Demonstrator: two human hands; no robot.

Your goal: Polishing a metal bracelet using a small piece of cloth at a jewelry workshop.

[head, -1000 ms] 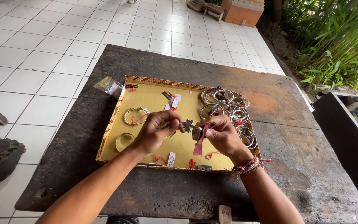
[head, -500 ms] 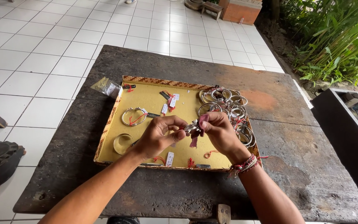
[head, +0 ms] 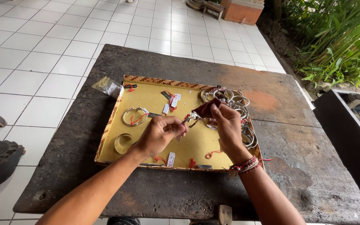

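My left hand [head: 160, 134] and my right hand [head: 226, 125] meet above a yellow tray [head: 155, 121] on a dark wooden table [head: 284, 154]. Between the fingertips of both hands is a small silver bracelet [head: 192, 117]. The left hand pinches its left end. The right hand presses a dark red cloth [head: 207, 109] against the other end. A braided red band [head: 246, 166] circles my right wrist.
On the tray lie a silver bangle with a red string [head: 134, 116], a wide cuff [head: 123, 143], small white tags [head: 171, 159] and a pile of silver bangles [head: 234, 104] at the right. A clear plastic bag [head: 107, 86] sits off the tray's far-left corner. White floor tiles surround the table.
Both hands have lifted slightly and shifted right over the tray. The right hand has brought the red cloth up onto the bracelet; earlier the cloth hung down below it.
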